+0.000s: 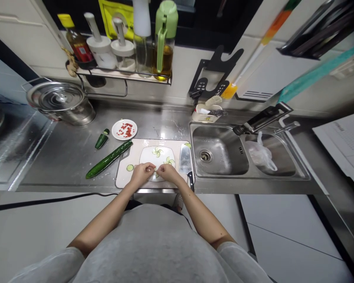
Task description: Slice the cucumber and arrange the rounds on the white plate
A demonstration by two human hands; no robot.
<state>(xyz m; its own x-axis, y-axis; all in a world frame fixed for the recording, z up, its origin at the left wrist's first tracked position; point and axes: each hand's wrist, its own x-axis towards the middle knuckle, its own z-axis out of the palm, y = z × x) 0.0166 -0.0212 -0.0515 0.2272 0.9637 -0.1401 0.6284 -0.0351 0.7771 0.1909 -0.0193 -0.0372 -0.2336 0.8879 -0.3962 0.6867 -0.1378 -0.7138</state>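
Note:
Over the near side of a white square plate (pixel 147 153), my left hand (pixel 142 173) and my right hand (pixel 168 174) meet with pinched fingertips. Between them is a small pale-green piece of cucumber slice (pixel 155 170), mostly hidden by the fingers. Thin cucumber slices form pinwheel shapes (pixel 157 151) at the plate's far side and right side; more slices lie partly under my hands. The plate rests on a pale cutting board (pixel 122 179). A round cucumber slice (pixel 130 168) lies left of the plate, and a cleaver (pixel 185 159) lies to its right.
A long cucumber (pixel 108 160) touches the board's left edge, near a cut cucumber end (pixel 102 140). Behind stands a small white plate (pixel 118 133) with red bits. The double sink (pixel 221 151) is right, a lidded steel pot (pixel 76 112) far left, and a bottle rack (pixel 124 74) above.

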